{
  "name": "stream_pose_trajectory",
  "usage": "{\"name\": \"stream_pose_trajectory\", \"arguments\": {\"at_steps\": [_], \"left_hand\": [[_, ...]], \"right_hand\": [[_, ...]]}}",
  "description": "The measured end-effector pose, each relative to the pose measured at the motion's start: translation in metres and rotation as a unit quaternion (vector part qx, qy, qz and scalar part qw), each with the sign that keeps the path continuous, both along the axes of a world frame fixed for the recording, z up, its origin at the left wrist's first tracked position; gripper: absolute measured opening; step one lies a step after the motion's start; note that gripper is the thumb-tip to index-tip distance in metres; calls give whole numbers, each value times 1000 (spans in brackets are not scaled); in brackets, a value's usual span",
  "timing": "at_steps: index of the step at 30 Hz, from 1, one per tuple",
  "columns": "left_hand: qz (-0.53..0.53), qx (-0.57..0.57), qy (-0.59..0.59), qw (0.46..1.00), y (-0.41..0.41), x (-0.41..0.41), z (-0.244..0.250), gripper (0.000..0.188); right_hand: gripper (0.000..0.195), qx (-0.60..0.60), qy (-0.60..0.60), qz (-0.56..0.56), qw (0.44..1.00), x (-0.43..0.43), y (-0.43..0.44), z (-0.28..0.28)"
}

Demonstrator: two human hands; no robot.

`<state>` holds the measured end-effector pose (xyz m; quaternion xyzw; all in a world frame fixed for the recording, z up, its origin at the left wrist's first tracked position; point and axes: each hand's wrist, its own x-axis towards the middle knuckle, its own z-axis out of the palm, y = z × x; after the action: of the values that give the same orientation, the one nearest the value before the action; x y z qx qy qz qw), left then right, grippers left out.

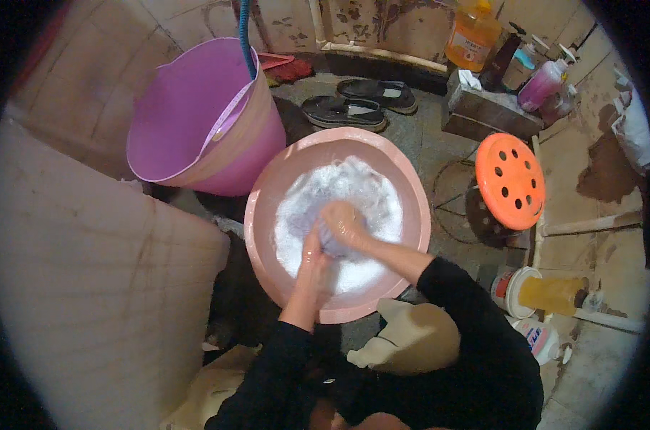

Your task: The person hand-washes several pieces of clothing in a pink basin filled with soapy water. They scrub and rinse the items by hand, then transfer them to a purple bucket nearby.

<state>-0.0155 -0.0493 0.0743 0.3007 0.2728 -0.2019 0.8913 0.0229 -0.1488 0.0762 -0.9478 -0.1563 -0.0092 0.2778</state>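
Note:
A pink plastic basin [260,269] sits on the floor before me, with white soapy suds [352,277] covering the water inside. Near its middle a wet, pale lilac cloth [298,220] lies bunched in the foam, slightly blurred. My right hand [342,221] is curled into a fist on the cloth, gripping it from above. Close beside it on the left, my left hand [315,244] holds the cloth's lower side, its thumb pointing up. Foam and the cloth hide most of the left fingers.
A tall purple tub [255,145] with a blue hose [244,32] stands at the upper left. Black shoes [346,113] lie behind the basin. On the right are an orange stool [510,180] and several bottles [542,83]. A large pale appliance-like panel [110,258] borders the left.

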Motion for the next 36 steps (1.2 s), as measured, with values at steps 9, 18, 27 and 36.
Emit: {"name": "stream_pose_trajectory", "arguments": {"at_steps": [9, 18, 27, 36], "left_hand": [[-6, 223, -158, 962, -52, 6, 42, 60], [-23, 212, 128, 969, 48, -17, -40, 78], [-59, 83, 2, 995, 92, 3, 10, 66], [64, -138, -37, 988, 28, 0, 25, 46]], "right_hand": [[35, 83, 335, -145, 927, 71, -101, -126], [55, -34, 27, 22, 999, 9, -2, -17], [34, 162, 102, 171, 967, -51, 52, 76], [23, 138, -1, 34, 990, -35, 24, 80]]}}
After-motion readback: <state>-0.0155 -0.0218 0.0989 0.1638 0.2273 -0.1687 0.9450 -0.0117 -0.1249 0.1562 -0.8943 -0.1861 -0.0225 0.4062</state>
